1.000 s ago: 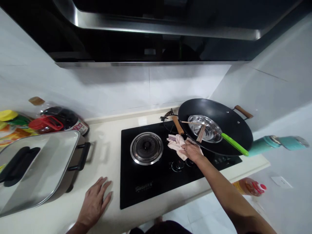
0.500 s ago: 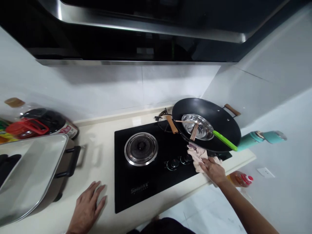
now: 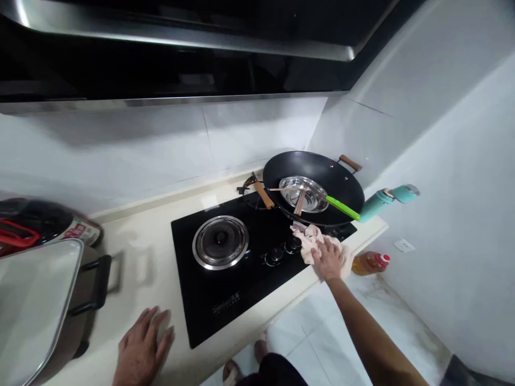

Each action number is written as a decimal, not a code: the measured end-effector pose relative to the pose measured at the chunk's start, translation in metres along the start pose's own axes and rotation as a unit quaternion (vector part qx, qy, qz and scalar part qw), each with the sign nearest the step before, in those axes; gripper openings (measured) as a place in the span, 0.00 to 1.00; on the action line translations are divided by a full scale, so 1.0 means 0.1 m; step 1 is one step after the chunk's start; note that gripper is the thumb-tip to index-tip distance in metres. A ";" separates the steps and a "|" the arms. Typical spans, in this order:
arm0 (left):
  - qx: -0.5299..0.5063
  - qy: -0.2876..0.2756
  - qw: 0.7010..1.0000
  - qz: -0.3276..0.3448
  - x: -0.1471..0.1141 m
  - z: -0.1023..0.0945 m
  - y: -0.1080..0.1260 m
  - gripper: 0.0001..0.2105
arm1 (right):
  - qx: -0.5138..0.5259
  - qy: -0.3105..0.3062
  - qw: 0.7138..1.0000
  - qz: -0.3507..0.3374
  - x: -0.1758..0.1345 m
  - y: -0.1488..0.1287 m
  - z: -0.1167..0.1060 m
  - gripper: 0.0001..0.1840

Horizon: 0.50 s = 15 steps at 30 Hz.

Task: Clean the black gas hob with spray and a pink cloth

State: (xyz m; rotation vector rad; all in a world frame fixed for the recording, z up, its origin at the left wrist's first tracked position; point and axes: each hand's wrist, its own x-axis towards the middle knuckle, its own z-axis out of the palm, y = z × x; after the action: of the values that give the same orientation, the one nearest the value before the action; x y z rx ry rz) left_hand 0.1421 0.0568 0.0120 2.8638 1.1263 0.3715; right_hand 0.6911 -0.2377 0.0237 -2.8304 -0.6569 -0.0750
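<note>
My right hand (image 3: 329, 258) holds a crumpled pale pink cloth (image 3: 308, 236), its fingers pressed into the folds. The cloth lies over the front right corner of the black gas stove (image 3: 217, 287) and the counter edge, beside the control knobs (image 3: 274, 255). Just behind it, a black wok (image 3: 341, 185) sits tilted on the right burner. Inside the wok are a metal bowl (image 3: 286, 197), wooden chopsticks (image 3: 300, 202) and a utensil with a green handle (image 3: 341, 207). On the counter left of the stove, my left hand (image 3: 140, 346) rests flat with fingers apart, holding nothing.
A large rectangular pot (image 3: 38, 300) with black side handles stands at the left, before a dark bottle (image 3: 36, 214). A teal flask (image 3: 374, 205) is right of the wok. An oil bottle (image 3: 368, 264) stands low by the wall. The range hood (image 3: 181, 48) hangs above.
My view has shifted to the right. My right hand has spread more over the cloth, which now reaches farther along the counter edge. My left hand stays on the counter.
</note>
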 end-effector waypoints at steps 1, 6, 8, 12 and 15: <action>0.001 -0.006 1.000 -0.004 0.00 0.00 0.01 0.24 | 0.006 0.017 1.000 0.006 -0.13 -0.05 0.05 0.29; 0.000 0.004 1.000 -0.006 0.02 0.00 0.07 0.25 | 0.037 0.088 0.995 -0.037 -0.88 -0.50 0.21 0.26; 0.002 0.016 1.000 -0.003 0.03 0.01 0.09 0.25 | 0.052 0.086 0.991 -0.086 -1.23 -0.82 0.22 0.23; 0.003 0.028 1.000 -0.002 0.05 0.00 0.13 0.24 | 0.090 0.049 0.983 -0.150 -1.91 -1.52 0.18 0.18; 0.004 0.033 0.999 -0.001 0.05 0.00 0.14 0.24 | 0.137 0.002 0.966 -0.217 -2.30 -1.87 0.14 0.18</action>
State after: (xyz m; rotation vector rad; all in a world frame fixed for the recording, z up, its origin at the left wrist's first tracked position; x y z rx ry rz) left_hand 0.1551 0.0496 0.0150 2.8770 1.1423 0.4659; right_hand 0.4023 -0.1698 0.0266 -2.3795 -1.1769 -0.0581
